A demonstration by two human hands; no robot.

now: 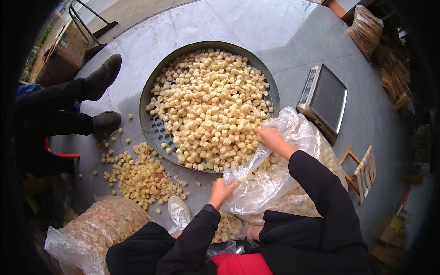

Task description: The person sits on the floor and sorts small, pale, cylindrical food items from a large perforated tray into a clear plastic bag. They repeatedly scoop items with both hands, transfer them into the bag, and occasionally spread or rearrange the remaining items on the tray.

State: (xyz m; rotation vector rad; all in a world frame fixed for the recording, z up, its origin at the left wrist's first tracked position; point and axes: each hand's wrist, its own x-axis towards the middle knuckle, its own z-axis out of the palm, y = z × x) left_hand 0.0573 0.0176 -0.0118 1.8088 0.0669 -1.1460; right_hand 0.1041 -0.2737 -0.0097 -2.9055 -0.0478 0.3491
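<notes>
My left hand (222,192) grips the near edge of a large clear plastic bag (306,137), just below the round metal tray (149,130). My right hand (269,136) holds the bag's upper edge at the tray's right side, its fingertips beside the pieces. Small pale yellow cylindrical pieces (213,96) heap in the tray, which has round holes in its bottom. More pieces show through and at the mouth of the bag, which lies against the tray and over my right side.
Spilled pieces (137,172) lie left of my shoe (178,211), near another filled bag (96,229). Another person's legs (59,91) extend from the left. A scale (325,98) and small folding stool (366,167) are at right; boxes and sacks line the edges.
</notes>
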